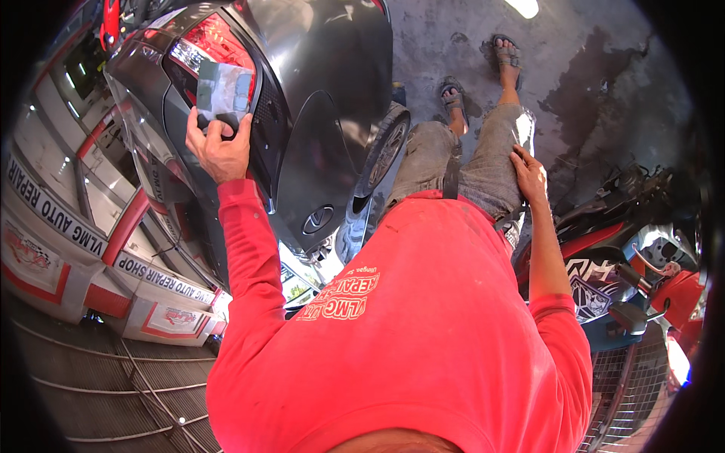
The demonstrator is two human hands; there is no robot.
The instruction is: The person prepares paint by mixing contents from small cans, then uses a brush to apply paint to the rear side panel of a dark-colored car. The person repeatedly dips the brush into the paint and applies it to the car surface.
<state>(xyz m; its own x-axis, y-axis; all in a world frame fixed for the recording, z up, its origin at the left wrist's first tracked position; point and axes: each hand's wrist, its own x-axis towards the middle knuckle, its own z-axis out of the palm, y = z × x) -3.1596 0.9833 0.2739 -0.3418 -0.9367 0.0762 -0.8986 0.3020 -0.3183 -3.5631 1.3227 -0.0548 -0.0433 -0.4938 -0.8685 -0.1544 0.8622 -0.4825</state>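
Observation:
My left hand (220, 148) reaches to the rear corner of a dark grey car (317, 151). Its thumb and fingers close on the lower edge of a flat rectangular thing (225, 92), patterned in grey, green and pale tones. What kind of thing it is cannot be made out. It overlaps the red and clear tail light (219, 39) in view and hides its lower part; whether they touch is unclear. Lowered at my side, my right hand (532, 178) rests on my thigh over the grey-brown trousers (487, 151), fingers stretched out and holding nothing.
The car's rear wheel (387, 147) is close to my left leg. On the right stand red and black motorcycles (596, 234), near a wire mesh panel (634, 392). Red and white banners (113, 257) line the left side. Dark wet stains mark the concrete floor (551, 45).

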